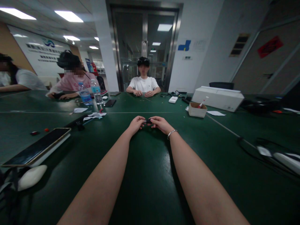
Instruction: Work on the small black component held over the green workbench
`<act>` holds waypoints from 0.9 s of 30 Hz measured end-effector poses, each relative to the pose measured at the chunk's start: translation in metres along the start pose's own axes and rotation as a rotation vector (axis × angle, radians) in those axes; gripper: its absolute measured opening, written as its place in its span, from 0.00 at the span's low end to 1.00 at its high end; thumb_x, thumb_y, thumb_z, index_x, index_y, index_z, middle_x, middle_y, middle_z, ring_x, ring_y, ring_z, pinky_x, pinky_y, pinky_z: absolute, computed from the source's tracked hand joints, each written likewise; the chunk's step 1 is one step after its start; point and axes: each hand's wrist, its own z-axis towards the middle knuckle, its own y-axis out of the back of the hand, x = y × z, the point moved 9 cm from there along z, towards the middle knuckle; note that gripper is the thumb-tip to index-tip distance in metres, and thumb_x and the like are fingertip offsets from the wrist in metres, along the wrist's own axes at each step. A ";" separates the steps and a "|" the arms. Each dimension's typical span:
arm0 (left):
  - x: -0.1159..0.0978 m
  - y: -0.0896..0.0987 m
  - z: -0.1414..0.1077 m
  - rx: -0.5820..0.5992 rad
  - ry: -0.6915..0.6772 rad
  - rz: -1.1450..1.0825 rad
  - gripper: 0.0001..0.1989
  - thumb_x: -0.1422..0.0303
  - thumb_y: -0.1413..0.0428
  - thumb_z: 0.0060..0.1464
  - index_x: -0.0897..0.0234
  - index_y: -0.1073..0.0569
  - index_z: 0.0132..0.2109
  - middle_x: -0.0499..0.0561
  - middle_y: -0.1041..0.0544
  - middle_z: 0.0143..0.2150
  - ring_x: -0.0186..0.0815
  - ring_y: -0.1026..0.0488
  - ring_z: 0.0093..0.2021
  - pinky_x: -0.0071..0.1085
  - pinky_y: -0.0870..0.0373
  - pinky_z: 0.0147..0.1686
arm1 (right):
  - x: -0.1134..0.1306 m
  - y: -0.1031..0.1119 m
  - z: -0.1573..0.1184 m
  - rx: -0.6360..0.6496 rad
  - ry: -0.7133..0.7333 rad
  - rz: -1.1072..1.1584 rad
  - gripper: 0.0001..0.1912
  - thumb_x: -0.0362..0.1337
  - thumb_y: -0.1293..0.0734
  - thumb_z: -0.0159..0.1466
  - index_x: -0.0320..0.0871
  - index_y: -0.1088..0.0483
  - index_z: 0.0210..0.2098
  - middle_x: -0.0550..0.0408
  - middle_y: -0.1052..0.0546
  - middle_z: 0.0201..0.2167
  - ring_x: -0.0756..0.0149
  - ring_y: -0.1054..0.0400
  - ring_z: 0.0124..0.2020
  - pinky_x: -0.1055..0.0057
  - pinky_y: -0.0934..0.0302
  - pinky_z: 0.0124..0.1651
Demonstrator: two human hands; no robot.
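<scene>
Above the dark green table [150, 175], both my arms stretch forward and my hands meet around a small black object [148, 121]. It is short, with what looks like a paler end on the left side; its exact kind is too small to make out. My left hand [136, 125] pinches the left end between thumb and fingers. From the other side, my right hand [162, 124], with a silver bracelet [172, 133] at the wrist, grips the dark right end. My fingers cover part of the object.
On the left lie a phone on a white box [39, 147], a white mouse-like object [32, 177], crumpled paper [95, 116] and water bottles [96, 93]. To the right are a small open carton [197, 111], a long white box [217, 98] and cables [248, 145]. Several people sit around the table.
</scene>
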 end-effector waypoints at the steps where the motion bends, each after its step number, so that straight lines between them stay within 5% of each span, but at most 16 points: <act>1: -0.001 -0.001 0.000 0.005 -0.004 -0.003 0.07 0.67 0.51 0.57 0.66 0.32 0.39 0.47 0.30 0.26 0.25 0.36 0.21 0.22 0.41 0.21 | 0.000 0.000 0.000 0.001 0.000 -0.004 0.07 0.30 0.32 0.60 0.37 0.29 0.39 0.53 0.22 0.26 0.78 0.34 0.19 0.83 0.38 0.23; 27: 0.003 0.000 0.004 0.014 -0.023 -0.031 0.09 0.68 0.49 0.55 0.69 0.29 0.40 0.47 0.31 0.23 0.26 0.38 0.20 0.21 0.42 0.20 | 0.001 -0.001 -0.001 0.009 0.007 0.001 0.08 0.30 0.31 0.58 0.38 0.27 0.39 0.54 0.21 0.28 0.79 0.36 0.18 0.83 0.38 0.23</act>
